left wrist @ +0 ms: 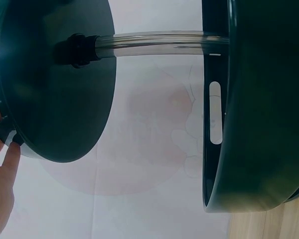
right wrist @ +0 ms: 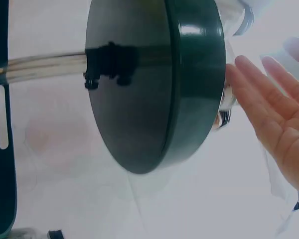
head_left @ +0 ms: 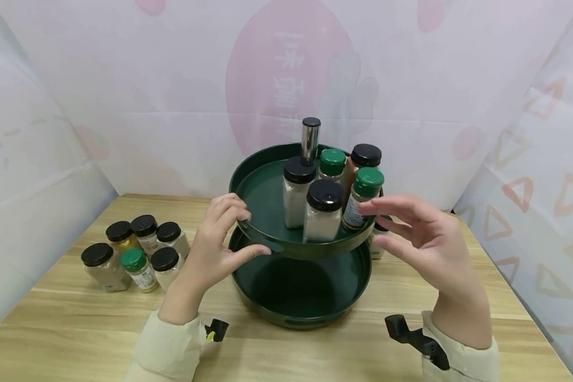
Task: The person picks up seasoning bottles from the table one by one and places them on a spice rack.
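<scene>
Dead ahead at twelve o'clock, the two-tier rack (head_left: 310, 250) stands upright, dark green, round upper tray (head_left: 265, 196) above round lower tray (head_left: 310, 318); and there, four o'clock up top, a green-capped jar (head_left: 356, 206), lid on, white-labelled!

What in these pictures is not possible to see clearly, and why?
- Head view: jar behind the right hand, partly hidden by that hand and the upper tray.
- Head view: rear green-capped bottle, body mostly hidden by the front black-lidded jar.
- Head view: front green-capped bottle, label print too small to read.
- Left wrist view: left hand, cut off by the left edge.
</scene>
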Demonstrator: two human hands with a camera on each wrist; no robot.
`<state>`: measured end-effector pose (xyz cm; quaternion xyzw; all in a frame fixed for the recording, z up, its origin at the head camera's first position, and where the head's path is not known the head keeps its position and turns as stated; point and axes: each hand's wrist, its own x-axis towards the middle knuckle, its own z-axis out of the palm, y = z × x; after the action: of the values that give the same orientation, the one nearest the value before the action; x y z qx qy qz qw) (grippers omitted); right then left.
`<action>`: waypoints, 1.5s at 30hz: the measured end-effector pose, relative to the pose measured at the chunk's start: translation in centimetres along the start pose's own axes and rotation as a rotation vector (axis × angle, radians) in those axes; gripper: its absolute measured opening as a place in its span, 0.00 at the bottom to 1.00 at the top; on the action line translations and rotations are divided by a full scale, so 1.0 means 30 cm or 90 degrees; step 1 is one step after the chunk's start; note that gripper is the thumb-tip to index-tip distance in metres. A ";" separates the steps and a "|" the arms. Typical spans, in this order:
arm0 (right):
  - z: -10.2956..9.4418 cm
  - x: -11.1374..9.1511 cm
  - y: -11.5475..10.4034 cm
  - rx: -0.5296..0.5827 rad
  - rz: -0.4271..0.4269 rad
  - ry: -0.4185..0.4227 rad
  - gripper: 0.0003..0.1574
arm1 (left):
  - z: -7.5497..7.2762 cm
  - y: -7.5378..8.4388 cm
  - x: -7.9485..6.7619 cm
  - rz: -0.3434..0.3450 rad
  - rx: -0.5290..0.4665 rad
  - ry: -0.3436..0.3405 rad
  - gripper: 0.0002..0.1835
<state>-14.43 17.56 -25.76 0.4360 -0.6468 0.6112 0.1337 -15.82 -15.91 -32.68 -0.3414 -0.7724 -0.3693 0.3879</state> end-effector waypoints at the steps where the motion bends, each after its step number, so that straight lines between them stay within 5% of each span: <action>1: -0.008 -0.004 0.007 0.008 -0.007 0.003 0.28 | 0.001 0.001 -0.001 0.001 -0.001 0.001 0.33; 17: -0.139 -0.045 0.109 0.072 -0.008 0.134 0.24 | 0.003 0.004 -0.002 0.014 -0.002 0.002 0.33; 27: -0.187 -0.067 0.165 0.012 0.109 0.162 0.24 | -0.005 0.006 0.004 0.017 -0.002 0.006 0.32; 35: -0.218 -0.082 0.223 0.014 0.137 0.168 0.24 | 0.001 0.005 0.005 0.024 -0.003 0.018 0.33; 45: -0.265 -0.131 0.333 -0.017 0.282 0.147 0.29 | 0.002 0.005 0.005 0.019 -0.003 0.012 0.32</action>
<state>-22.27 25.07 -33.53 0.2087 -0.7149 0.6631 0.0751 -15.79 -15.75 -32.55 -0.3504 -0.7625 -0.3689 0.3998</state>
